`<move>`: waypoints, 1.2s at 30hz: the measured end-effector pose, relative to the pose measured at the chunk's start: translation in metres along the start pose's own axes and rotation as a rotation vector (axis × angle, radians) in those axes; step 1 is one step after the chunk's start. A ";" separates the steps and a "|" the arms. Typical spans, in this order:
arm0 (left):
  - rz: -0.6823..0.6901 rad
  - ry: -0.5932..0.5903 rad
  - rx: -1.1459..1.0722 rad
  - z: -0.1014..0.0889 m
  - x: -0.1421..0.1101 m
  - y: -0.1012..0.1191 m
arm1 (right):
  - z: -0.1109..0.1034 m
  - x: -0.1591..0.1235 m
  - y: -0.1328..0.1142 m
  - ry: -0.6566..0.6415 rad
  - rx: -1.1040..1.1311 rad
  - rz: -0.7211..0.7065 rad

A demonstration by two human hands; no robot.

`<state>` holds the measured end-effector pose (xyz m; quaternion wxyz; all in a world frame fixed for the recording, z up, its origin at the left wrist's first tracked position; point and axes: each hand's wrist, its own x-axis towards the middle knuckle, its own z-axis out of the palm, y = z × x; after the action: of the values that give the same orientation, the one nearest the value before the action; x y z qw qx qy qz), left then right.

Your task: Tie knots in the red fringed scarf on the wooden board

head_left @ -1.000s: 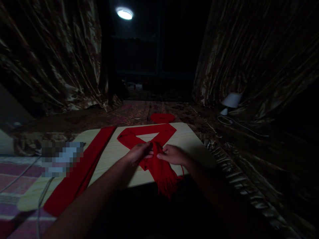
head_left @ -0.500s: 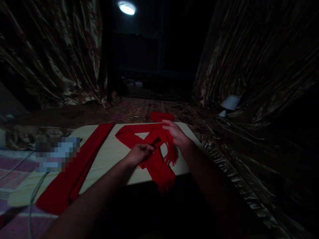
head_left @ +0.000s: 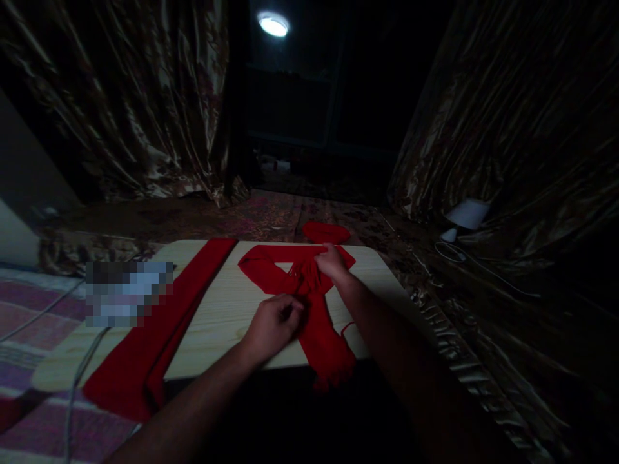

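A red fringed scarf (head_left: 329,341) lies looped and crossed over itself on a pale wooden board (head_left: 227,322). One fringed end hangs over the board's near edge. My left hand (head_left: 273,327) is closed, with curled fingertips at the scarf's edge just below the crossing. Higher up, my right hand (head_left: 333,263) is closed on the other fringed end, which lies folded across the loop. What the fingertips pinch is partly hidden in the dim light.
A long folded red cloth (head_left: 169,328) stretches across the board's left side. Beside it is a blurred-out object (head_left: 128,293) with a cable. A red bundle (head_left: 326,231) lies beyond the board. A small lamp (head_left: 467,214) stands to the right, near the curtains (head_left: 522,116).
My right hand has moved up and away from me, carrying the fringed end over the loop's top. My left hand has come slightly nearer and curled. The view has shifted slightly.
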<state>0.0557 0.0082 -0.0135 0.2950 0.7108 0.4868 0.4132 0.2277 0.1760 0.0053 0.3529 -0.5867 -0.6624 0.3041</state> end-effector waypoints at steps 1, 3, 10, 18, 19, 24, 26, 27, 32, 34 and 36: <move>0.026 0.077 0.098 -0.002 -0.002 -0.002 | -0.002 -0.002 0.000 0.016 0.017 0.025; 0.111 0.151 0.280 -0.002 -0.006 -0.008 | -0.005 -0.009 -0.004 -0.070 0.057 0.078; 0.267 0.126 0.515 0.011 -0.013 -0.029 | -0.010 -0.012 -0.041 -0.436 0.156 0.113; 0.141 0.130 0.459 0.013 -0.013 -0.032 | -0.016 0.017 -0.045 0.074 0.404 0.166; 0.137 0.125 0.463 0.014 -0.012 -0.032 | -0.014 0.015 -0.040 0.068 0.287 0.164; 0.200 0.082 0.522 0.015 -0.011 -0.034 | -0.006 0.006 -0.023 0.022 -0.331 0.026; 0.186 0.088 0.510 0.015 -0.012 -0.034 | -0.003 0.005 -0.022 -0.040 -0.466 -0.014; 0.157 0.102 0.491 0.015 -0.012 -0.033 | -0.001 0.004 -0.023 -0.112 -0.491 -0.013; -0.015 0.220 0.299 0.011 -0.010 -0.032 | 0.009 -0.004 -0.024 -0.391 -0.386 -0.045; -0.105 0.319 0.229 0.009 -0.009 -0.033 | 0.009 -0.010 -0.023 -0.447 -0.333 -0.120; -0.204 0.386 0.212 0.006 -0.007 -0.033 | 0.007 -0.014 -0.024 -0.519 -0.318 -0.247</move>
<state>0.0445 0.0129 -0.0459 0.1603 0.5928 0.6443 0.4559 0.2096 0.1590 0.0197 0.1106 -0.4524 -0.8356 0.2914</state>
